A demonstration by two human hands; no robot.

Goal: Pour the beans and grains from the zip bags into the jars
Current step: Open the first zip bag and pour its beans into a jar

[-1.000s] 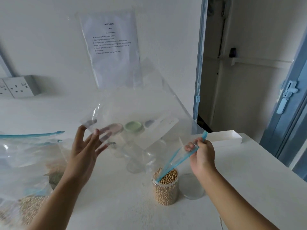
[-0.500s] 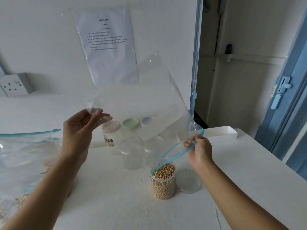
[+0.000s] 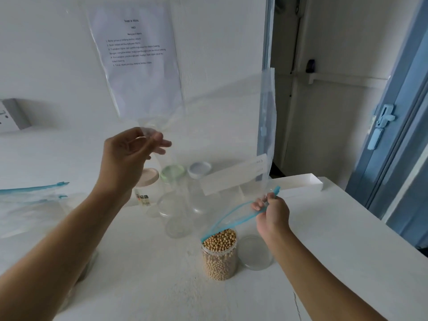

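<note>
While upended, zip bag (image 3: 220, 147) upright, mouth-down.

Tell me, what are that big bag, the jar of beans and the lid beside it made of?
The bag: thin clear glossy plastic film; the wall shows through, it creases. The jar: clear, rigid, probably plastic, maybe glass; beans visible inside. The lid: cloudy translucent, likely plastic.

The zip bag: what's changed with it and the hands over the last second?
The left hand rose and went from open fingers behind the zip bag to pinching its bottom, tipping the empty bag up higher. The right hand still pinches the blue zip edge by the bean jar; jar and loose lid have not moved.
</note>
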